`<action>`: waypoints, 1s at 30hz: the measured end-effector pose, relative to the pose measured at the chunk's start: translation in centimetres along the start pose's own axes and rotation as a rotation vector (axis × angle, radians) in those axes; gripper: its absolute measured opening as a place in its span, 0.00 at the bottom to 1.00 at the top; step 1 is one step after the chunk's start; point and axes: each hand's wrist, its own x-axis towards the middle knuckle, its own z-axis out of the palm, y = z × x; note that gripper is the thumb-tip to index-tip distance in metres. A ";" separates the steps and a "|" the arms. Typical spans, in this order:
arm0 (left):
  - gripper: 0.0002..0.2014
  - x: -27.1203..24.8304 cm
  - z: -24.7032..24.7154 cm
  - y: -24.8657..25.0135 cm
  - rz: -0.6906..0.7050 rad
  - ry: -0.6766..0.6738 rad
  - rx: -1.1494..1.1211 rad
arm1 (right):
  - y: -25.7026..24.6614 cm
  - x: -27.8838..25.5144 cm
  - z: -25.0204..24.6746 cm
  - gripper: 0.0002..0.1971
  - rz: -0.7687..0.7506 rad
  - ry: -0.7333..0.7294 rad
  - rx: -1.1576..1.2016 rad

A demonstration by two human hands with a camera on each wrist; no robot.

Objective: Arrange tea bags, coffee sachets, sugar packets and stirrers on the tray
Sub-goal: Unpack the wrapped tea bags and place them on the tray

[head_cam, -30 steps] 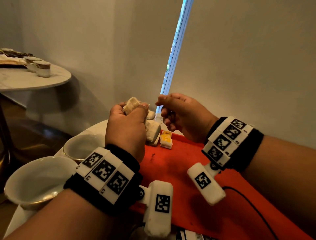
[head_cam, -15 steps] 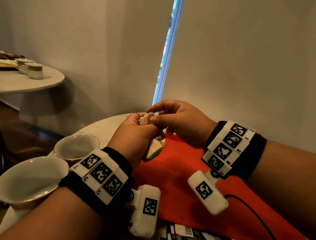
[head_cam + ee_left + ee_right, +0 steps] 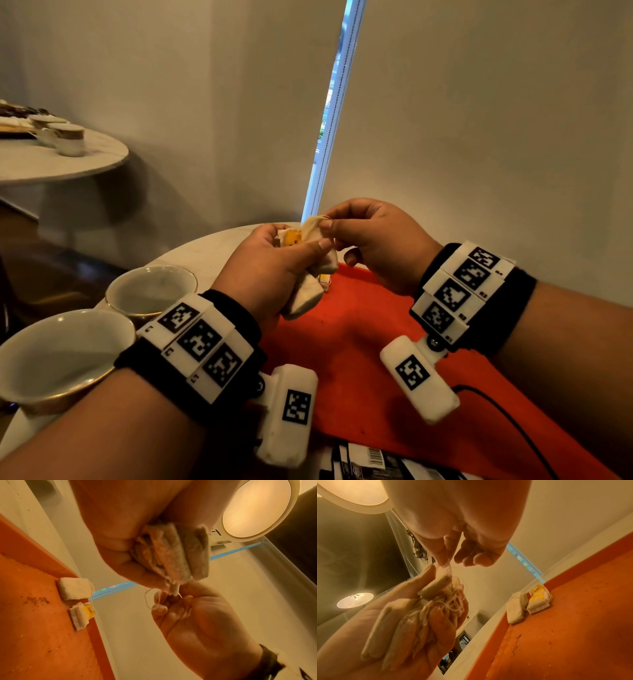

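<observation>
My left hand [image 3: 274,260] grips a bunch of white tea bags [image 3: 306,298] with tangled strings, held above the far left corner of the orange tray [image 3: 359,342]. My right hand [image 3: 363,236] pinches the top of one tea bag [image 3: 440,580] in that bunch between thumb and forefinger. A yellow tag [image 3: 293,238] shows in the bunch. Two tea bags lie on the tray by its far edge: a plain white one [image 3: 75,590] and one with a yellow tag [image 3: 83,615].
Two white cups with gold rims [image 3: 58,353] [image 3: 150,289] stand left of the tray on the round white table [image 3: 209,248]. Printed sachets [image 3: 373,462] lie at the tray's near edge. A black cable [image 3: 507,414] crosses the tray. Another table with jars [image 3: 68,138] stands far left.
My right hand came over to the bunch in my left hand and now pinches one tea bag. Both hands sit a little lower and nearer the tray's corner than a second ago.
</observation>
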 end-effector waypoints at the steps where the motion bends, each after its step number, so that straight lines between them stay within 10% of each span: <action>1: 0.16 0.0 0.0 0.0 -0.005 0.006 0.005 | 0.0 0.0 -0.1 0.03 0.007 0.004 0.011; 30: 0.17 1.2 -1.7 1.5 0.181 0.398 -0.040 | 3.7 2.3 -0.8 0.07 0.272 0.157 -0.172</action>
